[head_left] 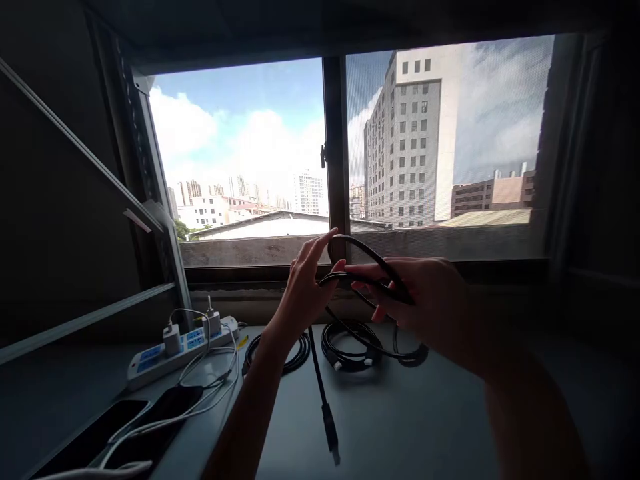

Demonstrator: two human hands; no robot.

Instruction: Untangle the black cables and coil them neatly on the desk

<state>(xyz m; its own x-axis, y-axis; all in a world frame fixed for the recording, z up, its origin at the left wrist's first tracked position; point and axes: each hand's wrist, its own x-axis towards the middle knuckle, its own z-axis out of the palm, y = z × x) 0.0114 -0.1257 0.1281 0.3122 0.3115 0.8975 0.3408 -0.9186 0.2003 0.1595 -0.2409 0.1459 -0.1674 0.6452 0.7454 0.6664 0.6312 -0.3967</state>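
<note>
Both hands hold one black cable in loops above the table, in front of the window. My left hand grips it at the left side of the loops, thumb and fingers closed about it. From the right, my right hand has its fingers wrapped round the same cable. One end hangs below my left hand and carries a black plug with a metal tip. Another stretch of the cable droops under my right hand. Behind lie two coiled black cables, one in the middle with pale connector ends and one at left.
A white power strip with two plugged-in chargers stands at the back left. White cords run from it over two dark phone-like slabs. Metal shelf rails border the left side. A window frame rises behind the table.
</note>
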